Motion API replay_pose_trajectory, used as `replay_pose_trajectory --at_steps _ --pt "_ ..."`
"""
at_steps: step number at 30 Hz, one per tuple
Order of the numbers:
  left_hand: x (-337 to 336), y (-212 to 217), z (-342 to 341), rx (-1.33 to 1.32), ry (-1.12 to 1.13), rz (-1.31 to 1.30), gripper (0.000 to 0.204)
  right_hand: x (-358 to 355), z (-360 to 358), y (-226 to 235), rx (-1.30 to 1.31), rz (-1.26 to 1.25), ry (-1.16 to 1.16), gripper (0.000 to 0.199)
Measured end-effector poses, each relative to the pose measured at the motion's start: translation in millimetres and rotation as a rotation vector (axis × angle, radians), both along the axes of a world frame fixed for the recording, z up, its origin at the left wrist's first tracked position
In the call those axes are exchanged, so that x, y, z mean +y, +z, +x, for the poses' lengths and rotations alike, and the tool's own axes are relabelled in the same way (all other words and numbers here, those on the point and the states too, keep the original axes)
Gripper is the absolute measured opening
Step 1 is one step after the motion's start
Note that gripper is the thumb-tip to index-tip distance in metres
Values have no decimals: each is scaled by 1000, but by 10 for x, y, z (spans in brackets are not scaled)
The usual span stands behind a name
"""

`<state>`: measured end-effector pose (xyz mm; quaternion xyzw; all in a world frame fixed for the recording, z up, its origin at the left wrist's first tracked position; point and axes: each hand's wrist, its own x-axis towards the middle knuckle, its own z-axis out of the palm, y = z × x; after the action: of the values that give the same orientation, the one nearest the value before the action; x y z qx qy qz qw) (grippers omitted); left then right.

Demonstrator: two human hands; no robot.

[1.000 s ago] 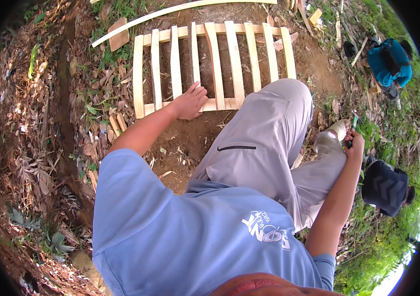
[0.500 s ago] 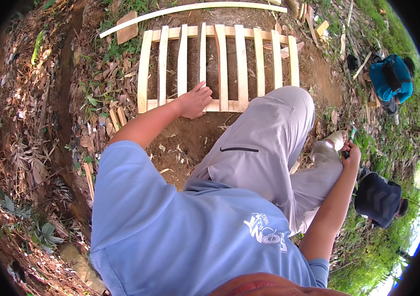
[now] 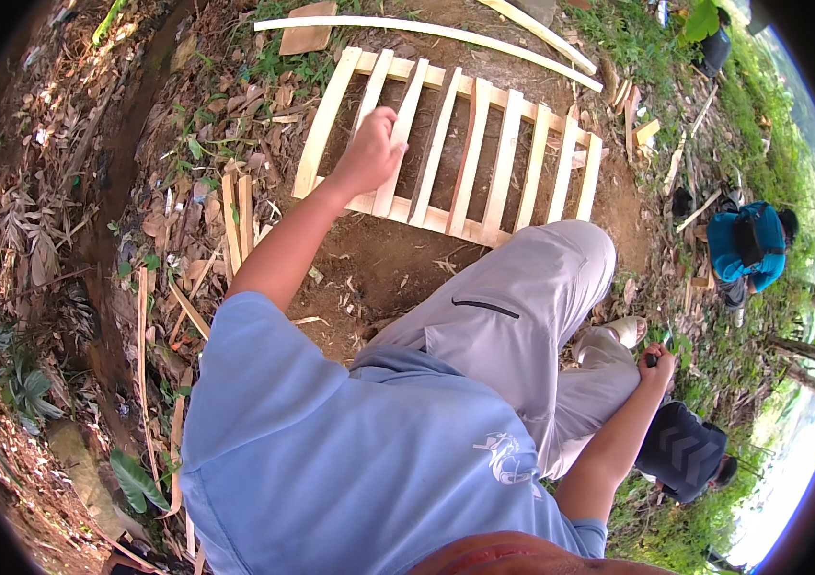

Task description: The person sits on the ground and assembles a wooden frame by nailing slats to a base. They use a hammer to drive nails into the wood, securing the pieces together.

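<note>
A slatted wooden frame (image 3: 506, 172) of pale strips lies on the soil ahead of me, several slats laid across two rails. Over its left slats is my left hand (image 3: 369, 153), raised with the fingers curled closed; whether anything sits inside them is hidden. Low on the right, beside my bent leg (image 3: 513, 316), my right hand (image 3: 657, 362) is closed round a black-handled tool (image 3: 652, 360). The tool's far end is too small to make out.
Long pale strips (image 3: 426, 31) lie beyond the frame, near a flat brown board (image 3: 308, 27). More wooden sticks (image 3: 232, 222) rest on leaf litter at left. Two people, one in teal (image 3: 746, 244) and one in dark clothes (image 3: 683, 450), are at right, with another farther off.
My left hand has left the near rail and risen over the left slats, its fingers now curled. The whole view has turned, so the frame looks slanted. My right hand keeps the tool.
</note>
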<state>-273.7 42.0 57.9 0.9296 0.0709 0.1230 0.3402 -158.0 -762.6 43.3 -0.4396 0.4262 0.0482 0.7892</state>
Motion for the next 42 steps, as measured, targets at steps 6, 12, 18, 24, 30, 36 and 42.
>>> replay_pose_trajectory --at_steps 6,12,18,24,30,36,42 --pt "762 -607 -73 -458 584 -653 27 44 68 -25 -48 127 -50 18" --pt "155 -610 -108 -338 358 -390 38 92 40 -13 -113 160 -58 19" --pt "-246 -569 -263 76 198 -166 57 122 42 -27 -144 193 -46 15" --pt "-376 -743 -633 77 87 39 50 115 41 -91 -123 88 -8 15" --pt "-435 -965 -562 144 165 -147 46 200 118 -71 -107 95 -18 15" --pt "-460 -1160 -541 16 205 -98 62 267 136 -74 -105 29 -15 16" --pt "-481 -1108 -547 24 218 -166 47 244 135 -81 -108 79 0 16"
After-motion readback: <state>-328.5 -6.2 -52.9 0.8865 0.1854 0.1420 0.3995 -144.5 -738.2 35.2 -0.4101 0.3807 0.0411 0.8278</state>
